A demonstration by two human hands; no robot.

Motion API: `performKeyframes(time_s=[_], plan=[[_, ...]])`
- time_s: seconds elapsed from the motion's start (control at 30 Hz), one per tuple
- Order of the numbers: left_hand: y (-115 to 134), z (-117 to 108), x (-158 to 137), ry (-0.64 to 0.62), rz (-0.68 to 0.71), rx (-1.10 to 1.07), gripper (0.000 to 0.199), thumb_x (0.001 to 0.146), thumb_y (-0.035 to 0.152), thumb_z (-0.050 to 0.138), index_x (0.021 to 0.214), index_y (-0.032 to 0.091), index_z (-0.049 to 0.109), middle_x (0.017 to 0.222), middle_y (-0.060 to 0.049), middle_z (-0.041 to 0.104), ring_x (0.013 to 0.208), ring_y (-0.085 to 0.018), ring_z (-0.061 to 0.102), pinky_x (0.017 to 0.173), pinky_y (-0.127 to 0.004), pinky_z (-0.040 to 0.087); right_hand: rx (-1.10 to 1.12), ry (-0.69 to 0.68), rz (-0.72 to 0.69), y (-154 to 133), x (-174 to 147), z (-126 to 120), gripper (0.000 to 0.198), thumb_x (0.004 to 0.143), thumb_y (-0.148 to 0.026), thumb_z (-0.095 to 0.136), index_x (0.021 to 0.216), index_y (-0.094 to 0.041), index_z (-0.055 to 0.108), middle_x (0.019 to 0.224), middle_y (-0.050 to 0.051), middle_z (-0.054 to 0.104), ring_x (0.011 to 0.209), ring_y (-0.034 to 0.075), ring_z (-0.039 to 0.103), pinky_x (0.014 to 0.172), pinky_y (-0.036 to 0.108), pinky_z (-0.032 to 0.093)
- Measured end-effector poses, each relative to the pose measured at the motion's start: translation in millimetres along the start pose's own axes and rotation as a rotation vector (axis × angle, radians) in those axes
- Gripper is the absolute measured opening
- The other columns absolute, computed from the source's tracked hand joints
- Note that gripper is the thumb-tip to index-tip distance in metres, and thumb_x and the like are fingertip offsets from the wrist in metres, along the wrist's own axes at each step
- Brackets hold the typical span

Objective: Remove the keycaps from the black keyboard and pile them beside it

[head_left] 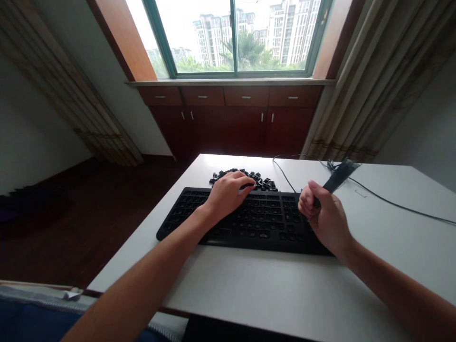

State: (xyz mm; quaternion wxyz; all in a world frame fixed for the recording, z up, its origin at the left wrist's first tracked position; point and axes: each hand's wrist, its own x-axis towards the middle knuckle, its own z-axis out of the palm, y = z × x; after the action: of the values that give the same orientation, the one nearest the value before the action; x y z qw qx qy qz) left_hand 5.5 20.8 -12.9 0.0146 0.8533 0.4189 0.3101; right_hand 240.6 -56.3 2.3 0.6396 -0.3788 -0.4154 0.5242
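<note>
A black keyboard [249, 232] lies across the white table, with many keycaps off and its sockets showing. Over its upper middle, my left hand [228, 190] is closed, thumb and fingers pinching a small dark piece [248, 185] with a pale edge. Its exact kind is unclear. Just behind that hand, loose black keycaps [263, 183] lie in a heap. My right hand [326, 213] makes a fist above the keyboard's right end. It grips a flat dark brush [338, 176], tilted up to the right, its tip greyish and blurred.
A black cable [395, 194] runs from the keyboard's back across the white table [242, 280], bunched near the far edge. A thin bent wire [360, 193] lies on the right. Beyond stand a red-brown cabinet [231, 128] and a window. Blue fabric [35, 318] is at lower left.
</note>
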Motion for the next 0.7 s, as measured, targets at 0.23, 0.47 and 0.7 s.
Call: performKeyframes(time_s=[0.23, 0.47, 0.7], plan=[[-32, -11, 5, 0.098, -0.144, 0.097, 0.018, 0.094, 0.040, 0.065, 0.098, 0.027, 0.078, 0.095, -0.003, 0.073, 0.081, -0.018, 0.066, 0.074, -0.032, 0.050, -0.128, 0.019, -0.037, 6, 4, -7, 0.041, 0.094, -0.044, 0.063, 0.062, -0.020, 0.056, 0.065, 0.000, 0.049, 0.056, 0.012, 0.044, 0.051, 0.026, 0.036], [-40, -10, 5, 0.077, -0.207, 0.038, 0.020, 0.095, 0.036, 0.063, 0.107, 0.027, 0.076, 0.097, -0.003, 0.077, 0.081, -0.019, 0.069, 0.074, -0.032, 0.053, -0.140, 0.028, -0.024, 6, 6, -9, 0.039, 0.093, -0.044, 0.065, 0.064, -0.020, 0.055, 0.067, -0.001, 0.048, 0.053, 0.011, 0.042, 0.047, 0.025, 0.034], [-37, -6, 4, 0.049, -0.185, 0.033, 0.023, 0.095, 0.029, 0.061, 0.115, 0.026, 0.073, 0.101, -0.002, 0.078, 0.087, -0.020, 0.071, 0.079, -0.034, 0.055, -0.148, 0.033, -0.025, 9, 7, -11, 0.037, 0.091, -0.046, 0.066, 0.066, -0.020, 0.059, 0.065, -0.001, 0.050, 0.054, 0.011, 0.045, 0.047, 0.025, 0.037]])
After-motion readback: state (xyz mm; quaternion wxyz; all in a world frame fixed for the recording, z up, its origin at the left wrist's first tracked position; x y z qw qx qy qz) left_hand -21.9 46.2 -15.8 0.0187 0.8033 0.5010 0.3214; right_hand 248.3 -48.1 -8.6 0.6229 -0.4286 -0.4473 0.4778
